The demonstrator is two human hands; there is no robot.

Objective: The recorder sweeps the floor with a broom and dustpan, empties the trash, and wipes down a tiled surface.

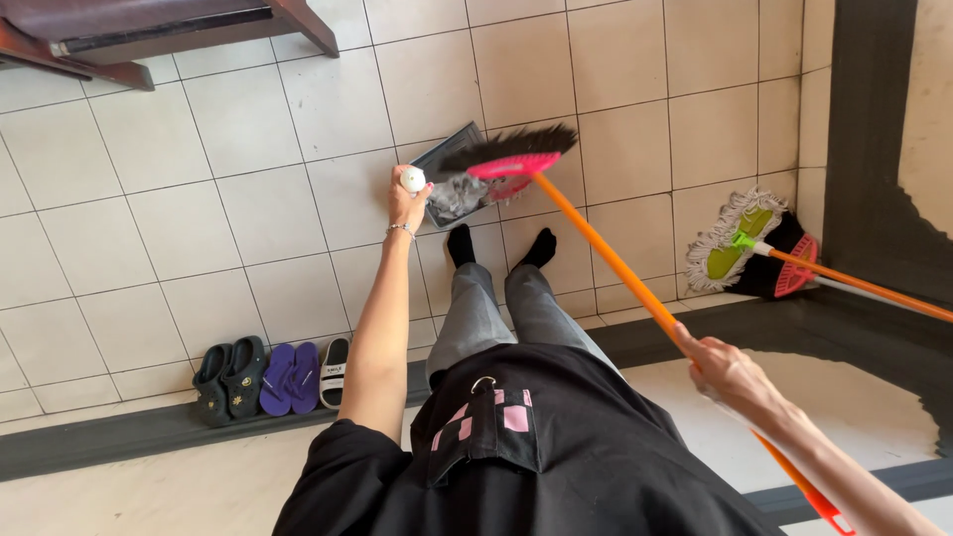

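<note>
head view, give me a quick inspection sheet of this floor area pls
surface: pale tiled floor, dark border strip
job's things: broom with orange handle, bristles over grey dustpan
clutter: slippers and sandals in a row by the strip; mop and second broom head at right
grippers: left hand on dustpan handle; right hand grips broom handle
cables: nothing seen
surroundings: wooden furniture top left

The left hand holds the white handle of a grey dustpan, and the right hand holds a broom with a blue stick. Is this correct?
Not quite. The head view shows the broom in the right hand has an orange stick, not blue. The left hand does hold the grey dustpan by its white handle.
</note>
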